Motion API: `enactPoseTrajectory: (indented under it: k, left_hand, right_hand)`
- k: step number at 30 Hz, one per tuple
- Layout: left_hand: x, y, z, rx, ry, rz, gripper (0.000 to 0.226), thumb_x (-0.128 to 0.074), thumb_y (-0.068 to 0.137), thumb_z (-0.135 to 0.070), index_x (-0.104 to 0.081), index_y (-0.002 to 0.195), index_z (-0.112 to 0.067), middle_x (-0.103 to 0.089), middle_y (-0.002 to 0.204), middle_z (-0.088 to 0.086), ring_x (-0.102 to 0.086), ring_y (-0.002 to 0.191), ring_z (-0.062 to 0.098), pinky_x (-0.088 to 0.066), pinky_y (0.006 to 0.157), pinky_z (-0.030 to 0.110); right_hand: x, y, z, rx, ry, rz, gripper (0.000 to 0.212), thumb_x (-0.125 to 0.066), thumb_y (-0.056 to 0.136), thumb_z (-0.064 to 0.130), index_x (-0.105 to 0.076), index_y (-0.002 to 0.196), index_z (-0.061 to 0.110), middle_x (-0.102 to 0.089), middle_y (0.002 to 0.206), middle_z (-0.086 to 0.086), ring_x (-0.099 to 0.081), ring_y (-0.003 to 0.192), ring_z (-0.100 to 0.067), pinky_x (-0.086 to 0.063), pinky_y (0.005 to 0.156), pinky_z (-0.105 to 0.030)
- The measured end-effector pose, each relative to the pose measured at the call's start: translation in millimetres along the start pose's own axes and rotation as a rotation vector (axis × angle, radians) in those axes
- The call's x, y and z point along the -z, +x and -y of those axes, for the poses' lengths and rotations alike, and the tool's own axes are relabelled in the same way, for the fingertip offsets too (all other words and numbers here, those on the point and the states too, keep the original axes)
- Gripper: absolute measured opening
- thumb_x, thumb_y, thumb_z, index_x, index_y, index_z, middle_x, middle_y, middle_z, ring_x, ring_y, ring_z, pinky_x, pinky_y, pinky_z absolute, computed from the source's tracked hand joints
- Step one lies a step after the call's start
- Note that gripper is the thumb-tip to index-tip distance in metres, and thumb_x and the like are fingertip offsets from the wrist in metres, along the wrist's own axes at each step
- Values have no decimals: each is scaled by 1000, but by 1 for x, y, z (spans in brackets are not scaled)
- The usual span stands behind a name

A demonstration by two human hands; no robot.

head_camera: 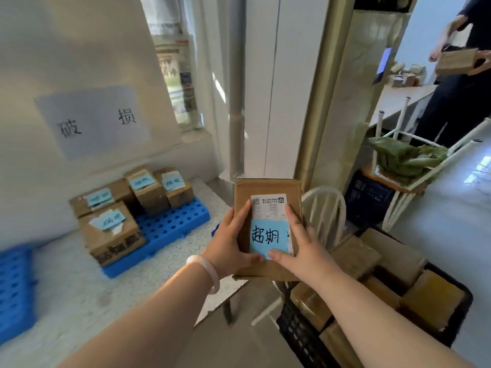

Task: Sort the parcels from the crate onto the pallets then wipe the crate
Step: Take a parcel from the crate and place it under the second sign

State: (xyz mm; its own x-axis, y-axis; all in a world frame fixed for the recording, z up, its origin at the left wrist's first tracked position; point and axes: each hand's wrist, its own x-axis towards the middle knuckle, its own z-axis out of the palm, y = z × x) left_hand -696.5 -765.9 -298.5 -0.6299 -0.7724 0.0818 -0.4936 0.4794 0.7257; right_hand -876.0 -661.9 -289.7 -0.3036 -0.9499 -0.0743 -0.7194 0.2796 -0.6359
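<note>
Holding one parcel (267, 187) at chest height, the person has it clamped from both sides. The left grip (228, 243) wraps its left edge and the right grip (300, 248) its right edge, with both thumbs pressed near the bottom of the blue note (268, 236) on its face. The parcel's long axis runs straight away from the person. It sits just left of the black crate (300, 333), which is still full of boxes.

The nearer blue pallet (172, 224) lies ahead and to the left on the table, on the left grip's side. However, the wall sign (93, 120) above it and the notes on its parcels (111, 235) read differently from this one. I'd judge the parcel belongs elsewhere.

A second pallet (13, 288) is cut off at the left edge and blurred, with no label showing. The parcel's underside is hidden.
</note>
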Motion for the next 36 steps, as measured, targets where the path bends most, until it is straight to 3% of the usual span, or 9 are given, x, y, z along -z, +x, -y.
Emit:
enactPoseTrajectory:
  k: [2, 5, 8, 11, 16, 21, 24, 30, 36]
  left_hand:
    - [14, -23, 14, 55, 35, -72, 121, -88, 69, -34, 6, 138, -65, -16, 158, -4, -23, 141, 13, -30, 119, 39]
    - [40, -60, 37, 163, 40, -126, 120, -84, 62, -54, 11, 132, -74, -5, 163, -6, -13, 149, 21, -25, 120, 49]
    - [65, -100, 56, 263, 20, -173, 121, -87, 69, -39, 12, 128, -77, 2, 162, -16, -11, 150, 18, -25, 121, 48]
    - [85, -131, 74, 310, -19, -241, 121, -87, 69, -38, 10, 127, -80, 0, 161, -17, -12, 149, 18, -28, 120, 48]
    - [122, -181, 107, 315, 19, -265, 120, -86, 71, -37, 6, 141, -67, 4, 160, -16, -15, 148, 17, -31, 119, 43]
    - [185, -247, 157, 379, 57, -272, 118, -87, 68, -40, 3, 139, -67, 6, 160, -18, -16, 147, 18, -31, 119, 43]
    - [224, -288, 190, 420, 82, -326, 120, -87, 63, -50, 6, 135, -75, 3, 160, -14, -16, 147, 21, -30, 119, 46]
    - [283, -362, 254, 542, 85, -351, 120, -72, 44, -73, 11, 129, -80, 0, 161, -9, -17, 148, 25, -32, 117, 49]
    - [316, -416, 300, 643, 49, -359, 125, -74, 42, -73, 13, 132, -78, 2, 162, -9, -15, 148, 26, -31, 117, 51]
  right_hand:
    - [-19, 3, 17, 61, 29, 54, 103, -68, 84, 53, 23, 126, 74, -16, 151, 3, -38, 133, -22, -45, 104, -41]
    - [-47, 5, 45, 158, 55, 150, 108, -71, 83, 51, 22, 132, 72, -14, 154, 3, -36, 137, -22, -41, 109, -41]
    - [-76, 4, 77, 242, 19, 237, 114, -74, 80, 51, 23, 136, 66, -13, 157, 3, -33, 140, -22, -37, 111, -39]
    - [-100, 5, 109, 318, 5, 292, 118, -78, 76, 52, 25, 133, 66, -10, 158, 6, -30, 141, -20, -36, 112, -39]
    - [-145, -2, 161, 374, 51, 331, 120, -82, 73, 48, 20, 134, 70, -11, 156, 9, -32, 137, -16, -43, 108, -40]
    - [-215, -25, 233, 428, 50, 412, 118, -81, 74, 49, 18, 133, 74, 13, 158, 13, -19, 146, -20, -34, 116, -44]
    - [-258, -37, 283, 490, 48, 412, 113, -80, 74, 48, 11, 133, 77, 17, 158, 15, -14, 148, -20, -32, 117, -45]
    - [-344, -55, 362, 546, 18, 507, 112, -83, 68, 54, 11, 123, 81, 16, 158, 13, -4, 150, -19, -25, 120, -39]
    - [-397, -71, 421, 547, 11, 633, 113, -85, 70, 45, 3, 139, 65, 5, 160, 8, -12, 148, -19, -26, 117, -37]
